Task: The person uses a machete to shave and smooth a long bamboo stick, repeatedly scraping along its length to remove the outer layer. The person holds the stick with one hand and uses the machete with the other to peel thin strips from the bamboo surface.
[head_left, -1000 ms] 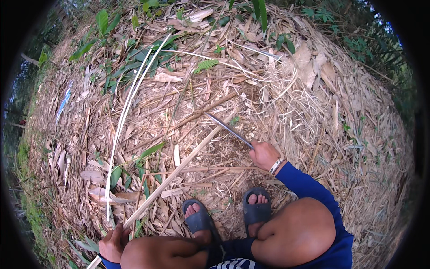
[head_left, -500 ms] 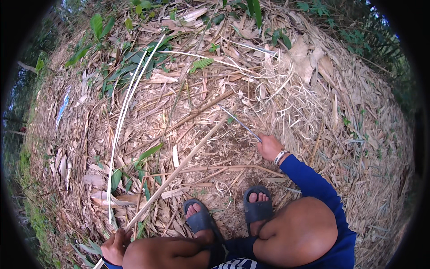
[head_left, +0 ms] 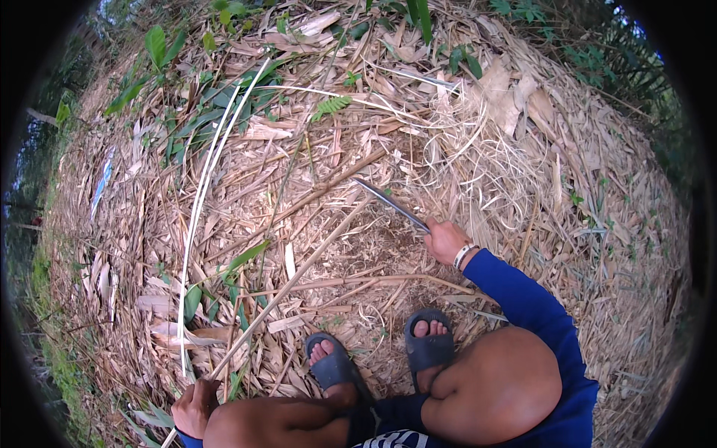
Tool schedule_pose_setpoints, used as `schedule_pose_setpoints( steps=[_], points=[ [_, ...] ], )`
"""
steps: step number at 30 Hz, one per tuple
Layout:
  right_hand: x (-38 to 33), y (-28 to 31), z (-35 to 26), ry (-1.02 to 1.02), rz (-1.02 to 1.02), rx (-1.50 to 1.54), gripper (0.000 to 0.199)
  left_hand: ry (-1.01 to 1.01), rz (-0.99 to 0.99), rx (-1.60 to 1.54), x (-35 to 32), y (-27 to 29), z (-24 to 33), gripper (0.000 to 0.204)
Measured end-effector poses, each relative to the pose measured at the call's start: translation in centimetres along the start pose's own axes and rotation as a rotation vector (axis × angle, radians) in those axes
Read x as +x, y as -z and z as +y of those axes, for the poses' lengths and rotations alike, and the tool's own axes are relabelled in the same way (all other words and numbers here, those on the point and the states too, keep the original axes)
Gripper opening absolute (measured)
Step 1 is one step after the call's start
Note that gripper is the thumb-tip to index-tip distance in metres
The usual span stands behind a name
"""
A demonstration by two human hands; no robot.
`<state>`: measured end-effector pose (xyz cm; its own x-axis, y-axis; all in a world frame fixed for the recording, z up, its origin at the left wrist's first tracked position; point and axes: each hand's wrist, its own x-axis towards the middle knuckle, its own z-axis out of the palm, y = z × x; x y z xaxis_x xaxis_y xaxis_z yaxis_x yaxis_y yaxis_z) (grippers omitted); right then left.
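My left hand, beside my left knee, is closed round the near end of a long tan bamboo strip. That strip slants away to the right across the littered ground, and a short piece of it sticks out behind the hand. A knife with a long, narrow blade is gripped in my right hand, out past my right foot. Its blade points away and to the left, with the tip close to the strip's far end. Whether blade and strip touch, I cannot tell.
Two thin pale strips lie lengthwise on the left. Curly shavings are heaped beyond my right hand. A brown stick crosses the dry leaf litter. Both feet, in dark sandals, stand close in. Green plants grow at the far left.
My right hand has shifted slightly left and the knife has turned, so more of the blade's flat shows. The strip's far end has moved a little left; my left hand keeps its hold.
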<state>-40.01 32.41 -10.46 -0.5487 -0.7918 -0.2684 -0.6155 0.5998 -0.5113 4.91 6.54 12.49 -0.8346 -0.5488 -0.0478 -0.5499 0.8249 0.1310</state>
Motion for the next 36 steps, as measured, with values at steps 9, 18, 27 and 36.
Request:
schedule_pose_setpoints(
  steps=[9,18,27,36],
  points=[
    [-3.2,1.3,-7.7,0.567,0.203,0.124,0.022,0.111,-0.056,0.08,-0.4,-0.3,-0.5,0.011],
    [-0.1,-0.6,-1.2,-0.102,-0.044,0.091,0.025,-0.001,0.036,0.213,0.7,-0.9,0.2,0.01],
    [-2.6,1.3,-6.0,0.542,0.187,0.082,0.029,0.011,0.023,0.139,-0.9,-2.1,-2.0,0.012],
    [1.1,-1.3,0.8,-0.414,-0.24,0.792,0.032,-0.003,-0.016,0.163,-0.3,-2.9,-2.1,0.009]
  ],
)
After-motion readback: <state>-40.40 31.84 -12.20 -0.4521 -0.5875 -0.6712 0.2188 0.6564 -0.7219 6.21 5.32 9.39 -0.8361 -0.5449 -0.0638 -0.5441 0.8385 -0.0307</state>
